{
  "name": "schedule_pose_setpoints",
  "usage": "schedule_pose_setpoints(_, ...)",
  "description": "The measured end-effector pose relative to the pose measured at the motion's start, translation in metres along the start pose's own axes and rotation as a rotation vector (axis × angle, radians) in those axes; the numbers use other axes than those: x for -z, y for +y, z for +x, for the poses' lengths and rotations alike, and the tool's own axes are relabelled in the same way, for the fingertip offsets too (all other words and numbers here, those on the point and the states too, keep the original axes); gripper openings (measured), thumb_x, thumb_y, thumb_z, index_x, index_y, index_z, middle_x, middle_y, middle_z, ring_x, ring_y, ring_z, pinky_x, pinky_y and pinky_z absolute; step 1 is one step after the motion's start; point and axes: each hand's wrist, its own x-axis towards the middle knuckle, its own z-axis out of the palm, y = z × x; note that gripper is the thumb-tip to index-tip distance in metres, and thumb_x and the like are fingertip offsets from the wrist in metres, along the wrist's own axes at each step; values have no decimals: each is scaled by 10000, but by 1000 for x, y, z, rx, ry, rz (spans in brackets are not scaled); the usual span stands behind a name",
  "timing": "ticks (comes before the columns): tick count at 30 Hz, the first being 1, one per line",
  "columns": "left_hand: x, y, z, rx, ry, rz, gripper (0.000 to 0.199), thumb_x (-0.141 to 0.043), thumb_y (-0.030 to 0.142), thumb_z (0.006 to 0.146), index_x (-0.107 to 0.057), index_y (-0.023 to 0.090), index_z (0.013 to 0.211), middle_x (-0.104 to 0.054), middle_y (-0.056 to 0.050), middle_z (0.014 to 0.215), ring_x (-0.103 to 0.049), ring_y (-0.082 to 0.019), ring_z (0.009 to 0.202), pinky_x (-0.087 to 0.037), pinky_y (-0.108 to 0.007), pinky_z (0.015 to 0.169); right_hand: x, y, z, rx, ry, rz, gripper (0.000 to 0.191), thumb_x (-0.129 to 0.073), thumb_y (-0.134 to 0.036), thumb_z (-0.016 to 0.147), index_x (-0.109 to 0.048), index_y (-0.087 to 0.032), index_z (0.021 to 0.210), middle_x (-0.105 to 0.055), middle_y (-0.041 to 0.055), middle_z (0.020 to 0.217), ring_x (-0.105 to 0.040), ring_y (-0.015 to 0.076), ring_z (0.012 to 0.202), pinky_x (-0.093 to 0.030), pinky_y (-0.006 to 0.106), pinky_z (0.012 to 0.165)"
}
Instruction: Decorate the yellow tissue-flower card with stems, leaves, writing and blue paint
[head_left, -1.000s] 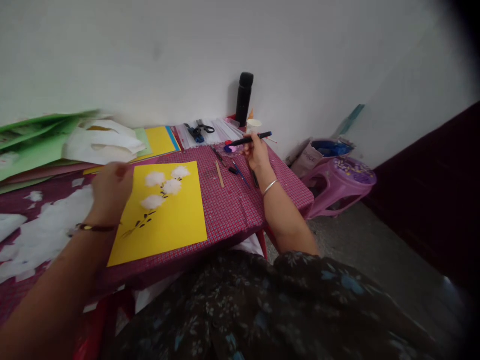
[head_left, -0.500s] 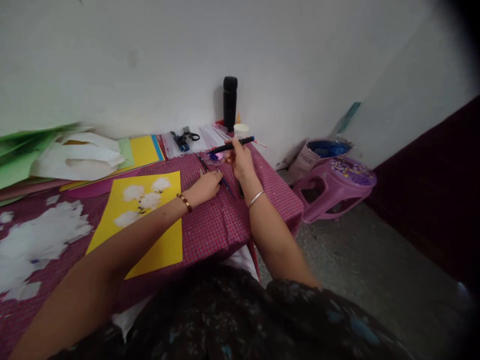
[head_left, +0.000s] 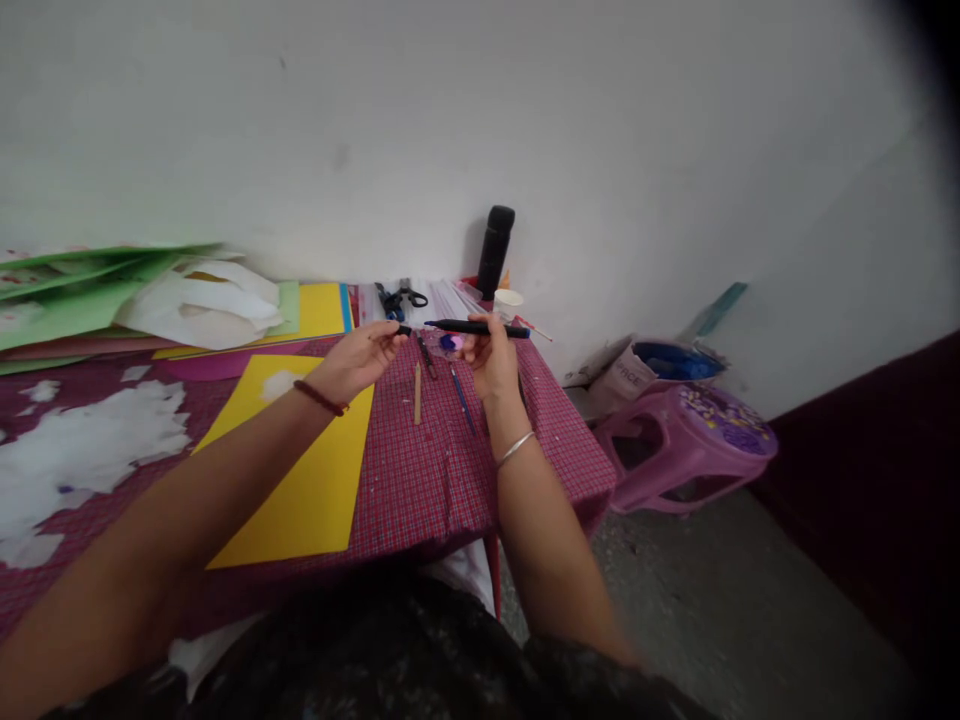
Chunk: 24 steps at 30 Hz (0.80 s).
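My right hand grips a black marker with a blue end, held level above the table. Its tip points left, toward my left hand, which pinches a small black cap. Marker and cap are apart. Under my left forearm lies a yellow sheet; one white cotton-like tuft shows on it, and my arm hides the others. On the checked cloth between the hands rest a tan pencil, a blue brush-like stick and a dark pen.
Scissors, a black bottle and a white cup stand or lie at the back. White scraps and green sheets are at the left. A pink stool is beyond the table's right edge.
My left hand has lifted off the pens on the cloth and moved left, now with the cap in its fingers. The marker stays in my right hand, now more level. The view has shifted.
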Motion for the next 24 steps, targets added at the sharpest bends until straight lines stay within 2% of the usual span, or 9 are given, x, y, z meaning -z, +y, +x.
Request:
schedule_pose_setpoints(3, 2, 5, -11, 68, 66, -201, 216, -653, 291, 953, -644, 141, 1108, -667, -71, 1062, -660, -167, 854, -593, -326, 722, -7, 5, -4, 2, -43, -61, 339, -589, -556, 874, -657, -224, 896, -516, -59, 531, -414, 96, 445, -465, 274, 535)
schedule_pose_setpoints(7, -8, 5, -23, 114, 114, -401, 46, -665, 154, 926, -643, 115, 937, -646, -17, 876, -624, -113, 712, -558, -236, 612, -10, 11, -5, 23, -79, -104, 361, -609, -566, 859, -666, -211, 883, -539, -56, 525, -446, 88, 438, -406, 255, 478)
schedule_pose_setpoints(11, -12, 8, -26, 130, 131, -514, 33, -653, 76, 905, -644, 103, 890, -633, -9, 809, -611, -100, 671, -547, -209, 583, -6, 13, -3, 43, -58, -54, 306, -604, -497, 888, -670, -199, 888, -528, -69, 507, -440, 77, 416, -418, 250, 487)
schedule_pose_setpoints(13, -11, 8, -26, 136, 124, -532, 11, -656, 105, 916, -646, 108, 915, -639, -10, 827, -611, -101, 670, -548, -213, 582, -5, 12, -2, 28, -51, -66, 292, -577, -470, 914, -667, -193, 892, -535, -69, 507, -450, 73, 416, -419, 247, 491)
schedule_pose_setpoints(19, -12, 5, -27, 141, 72, -508, 106, -668, 212, 938, -645, 118, 979, -652, -21, 885, -616, -110, 685, -553, -239, 593, -11, 13, -6, 4, -95, -133, 311, -578, -482, 918, -664, -186, 874, -556, -64, 494, -450, 74, 387, -400, 241, 442)
schedule_pose_setpoints(22, -15, 5, -30, 124, 33, -465, 32, -657, 94, 901, -653, 109, 873, -654, -23, 820, -615, -101, 664, -545, -218, 608, -14, 17, -9, -31, -131, -170, 345, -602, -536, 894, -654, -196, 871, -558, -65, 504, -464, 75, 391, -411, 241, 445)
schedule_pose_setpoints(24, -17, 6, -33, 124, -4, -424, 121, -629, 11, 858, -662, 112, 800, -655, -37, 754, -619, -103, 639, -540, -209, 617, -15, 21, -9, -43, -142, -179, 375, -622, -571, 869, -649, -197, 867, -550, -68, 503, -465, 75, 394, -406, 238, 444)
